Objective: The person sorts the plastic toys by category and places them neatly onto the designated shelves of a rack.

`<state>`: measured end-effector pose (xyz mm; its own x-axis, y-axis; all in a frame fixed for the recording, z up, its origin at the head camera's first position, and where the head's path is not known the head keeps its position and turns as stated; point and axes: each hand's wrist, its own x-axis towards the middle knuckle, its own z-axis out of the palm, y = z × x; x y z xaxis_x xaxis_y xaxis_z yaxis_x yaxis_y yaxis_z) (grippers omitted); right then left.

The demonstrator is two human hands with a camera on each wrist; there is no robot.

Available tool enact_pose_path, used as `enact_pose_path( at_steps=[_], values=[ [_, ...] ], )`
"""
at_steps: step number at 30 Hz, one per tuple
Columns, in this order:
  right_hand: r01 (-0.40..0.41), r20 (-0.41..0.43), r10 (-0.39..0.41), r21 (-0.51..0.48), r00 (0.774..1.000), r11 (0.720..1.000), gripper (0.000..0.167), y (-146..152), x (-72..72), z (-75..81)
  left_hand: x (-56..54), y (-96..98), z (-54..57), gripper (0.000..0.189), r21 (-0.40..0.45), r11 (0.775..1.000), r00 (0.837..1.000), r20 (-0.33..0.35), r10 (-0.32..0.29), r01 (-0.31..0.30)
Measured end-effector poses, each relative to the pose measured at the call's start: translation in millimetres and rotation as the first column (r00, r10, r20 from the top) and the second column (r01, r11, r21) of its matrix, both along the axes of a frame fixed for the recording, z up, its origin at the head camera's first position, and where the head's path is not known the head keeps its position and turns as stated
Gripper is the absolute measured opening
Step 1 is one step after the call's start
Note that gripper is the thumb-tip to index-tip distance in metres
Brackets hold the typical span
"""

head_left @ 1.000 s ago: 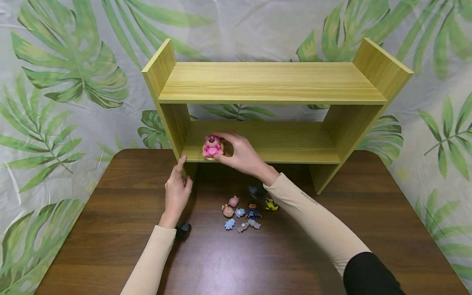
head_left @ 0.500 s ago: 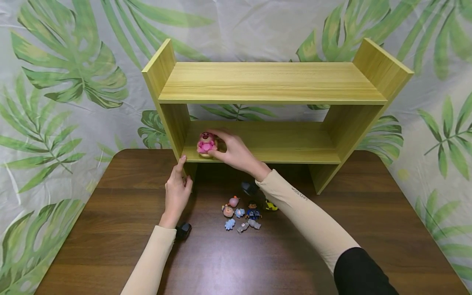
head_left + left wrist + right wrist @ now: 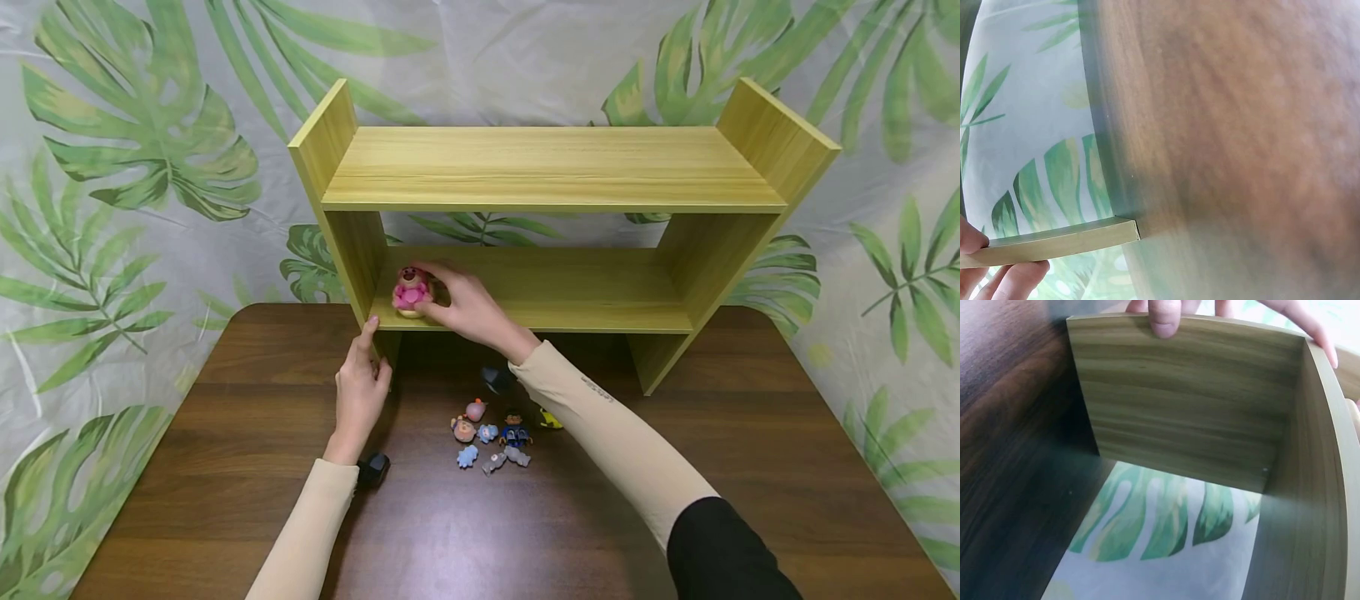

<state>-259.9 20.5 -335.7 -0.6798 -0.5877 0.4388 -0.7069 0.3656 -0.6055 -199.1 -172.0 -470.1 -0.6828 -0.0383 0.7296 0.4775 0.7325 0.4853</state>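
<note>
Small multicoloured toy figures (image 3: 487, 433) lie on the dark-brown wooden table (image 3: 585, 525). Past them, towards 10 o'clock, the left hand (image 3: 362, 396) pinches the left side panel (image 3: 1191, 394) of a yellowish wood-grain shelf unit (image 3: 555, 207). The right hand (image 3: 476, 308), thumb and fingers curved apart, grips a pink, round-bodied bear figure (image 3: 410, 293) between 9 and 10 o'clock from it, at the lower board's (image 3: 577, 292) left end.

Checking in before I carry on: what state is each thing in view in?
Pink-and-cream rounded bear figure: upright, at the left of the lower board; its contact with the board is unclear.
Right hand: gripping the bear.
Left hand: gripping the shelf's left panel.
Pale-yellow wood-grain shelf unit: standing upright.
Dark-haired toy figure in blue: unheld.
Yellow-and-black toy: partly hidden by the beige right sleeve.
</note>
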Motion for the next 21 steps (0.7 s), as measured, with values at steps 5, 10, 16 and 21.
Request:
enact_pose_path(
  at_steps=[5, 10, 16, 21],
  values=[
    [0.002, 0.015, -0.003, 0.018, 1.000, 1.000, 0.054, -1.7, -0.3, 1.1, -0.2, -0.3, 0.3, 0.087, 0.001, 1.000, 1.000, -0.005, -0.003, 0.003],
    [0.005, 0.039, -0.006, 0.029, 0.999, 1.000, 0.054, -2.6, -2.0, 0.6, -0.7, -0.4, -0.5, 0.087, 0.003, 1.000, 1.000, -0.010, -0.004, 0.004],
    [0.007, 0.062, -0.010, 0.048, 0.998, 0.999, 0.054, -3.1, -3.3, 0.5, -1.1, -0.4, -0.5, 0.088, -0.001, 1.000, 1.000, -0.012, 0.000, 0.000],
    [0.010, 0.061, -0.014, 0.065, 0.998, 0.998, 0.053, -3.3, -4.3, -0.3, -1.0, -0.6, -0.8, 0.088, -0.003, 1.000, 1.000, -0.009, 0.001, -0.001]
  ],
)
